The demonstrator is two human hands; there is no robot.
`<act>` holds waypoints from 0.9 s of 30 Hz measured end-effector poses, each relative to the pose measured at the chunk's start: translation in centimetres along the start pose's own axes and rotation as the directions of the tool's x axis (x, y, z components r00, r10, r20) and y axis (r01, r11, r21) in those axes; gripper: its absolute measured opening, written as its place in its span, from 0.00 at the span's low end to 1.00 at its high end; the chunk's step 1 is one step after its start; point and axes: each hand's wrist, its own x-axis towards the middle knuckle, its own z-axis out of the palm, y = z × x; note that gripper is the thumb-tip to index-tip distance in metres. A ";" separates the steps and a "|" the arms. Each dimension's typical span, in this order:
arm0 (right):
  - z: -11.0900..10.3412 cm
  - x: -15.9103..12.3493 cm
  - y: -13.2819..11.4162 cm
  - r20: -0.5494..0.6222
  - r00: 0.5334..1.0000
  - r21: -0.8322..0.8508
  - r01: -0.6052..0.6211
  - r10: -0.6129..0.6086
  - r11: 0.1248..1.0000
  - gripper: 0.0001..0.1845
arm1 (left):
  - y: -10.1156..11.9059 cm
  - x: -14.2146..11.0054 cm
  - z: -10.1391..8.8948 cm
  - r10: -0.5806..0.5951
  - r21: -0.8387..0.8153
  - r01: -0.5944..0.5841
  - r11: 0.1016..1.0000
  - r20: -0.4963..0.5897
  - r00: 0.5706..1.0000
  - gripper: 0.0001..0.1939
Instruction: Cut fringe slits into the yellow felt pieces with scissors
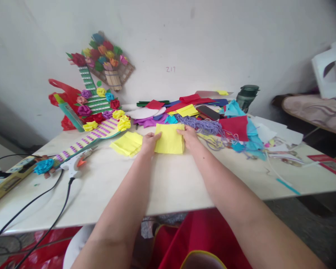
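Between my hands is a yellow crepe paper square (169, 140), held just over the white table (173, 183). My left hand (150, 143) pinches its left edge, thumb on top. At the upper right corner, my right hand (189, 136) grips it with the thumb across the front. The fingers behind the paper are hidden. More yellow crepe paper pieces (128, 144) lie on the table just left of my left hand. Beyond my right hand sits a tangle of purple shredded paper (200, 124).
A hot glue gun (75, 163) with a black cord lies at left, near a power strip (11, 179). Decorated paper-flower pieces (95, 132) and a glue bottle (69, 114) stand behind. Coloured paper, a phone (208, 112) and a dark green bottle (246, 98) line the back.
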 end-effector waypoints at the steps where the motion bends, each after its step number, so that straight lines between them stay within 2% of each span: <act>1: 0.0 0.0 0.0 -0.005 1.000 -0.010 -0.005 0.005 1.000 0.09 | 0.0 0.0 0.0 0.024 0.033 -0.024 0.999 -0.008 1.000 0.23; 4: -0.1 0.2 0.0 -0.023 1.000 -0.038 0.000 -0.001 0.999 0.08 | 0.1 0.1 0.1 0.071 0.090 -0.070 0.993 -0.016 0.997 0.22; 7: -0.1 0.3 0.2 -0.020 1.000 -0.047 0.011 -0.012 0.999 0.07 | 0.1 0.2 0.2 0.071 0.070 -0.072 0.995 0.012 0.997 0.20; 14: -0.1 0.1 0.3 0.046 0.998 0.034 0.037 -0.039 0.999 0.11 | -0.3 0.8 -0.3 0.118 0.139 -0.115 0.984 -0.009 0.993 0.18; 22: -0.3 0.2 0.6 0.064 0.998 0.040 0.012 -0.014 0.999 0.09 | -0.1 0.6 -0.6 0.114 0.112 -0.114 0.987 0.004 0.993 0.18; 27: -0.4 0.2 0.0 0.039 0.998 0.000 0.048 -0.048 0.999 0.12 | 0.1 0.3 -0.5 0.145 0.123 -0.154 0.980 0.081 0.986 0.18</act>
